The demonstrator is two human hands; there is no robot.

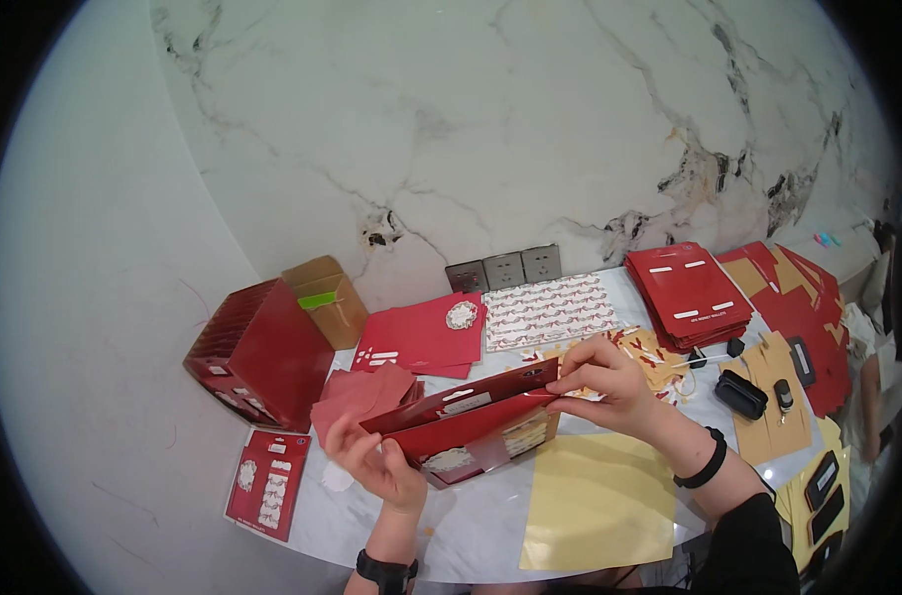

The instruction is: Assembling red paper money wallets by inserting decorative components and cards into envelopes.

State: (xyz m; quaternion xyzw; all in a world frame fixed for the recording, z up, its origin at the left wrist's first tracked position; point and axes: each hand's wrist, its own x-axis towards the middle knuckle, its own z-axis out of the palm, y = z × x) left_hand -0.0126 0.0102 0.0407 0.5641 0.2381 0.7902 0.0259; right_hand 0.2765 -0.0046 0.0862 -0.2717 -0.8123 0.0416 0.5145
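Over the middle of the marble table I hold a folded red card sleeve (476, 428) between both hands. Its long upper edge gapes, with a back panel carrying a hang slot and a front panel with a clear window and a white lace-like print. My left hand (379, 471) grips its left end, thumb on the near side. At the right end, my right hand (606, 385) pinches the top corner. Small red envelopes (369, 389) lie just behind my left hand. Below my right hand, a yellow sheet (600, 506) lies flat at the table's near edge.
Left, red sleeves stand in a row (282, 347) beside a cardboard box (342, 307). One filled red package (267, 481) lies nearer. Along the back are red cards (416, 332), a patterned sheet (550, 307) and stacked red sleeves (689, 297). A black case (740, 395) lies right.
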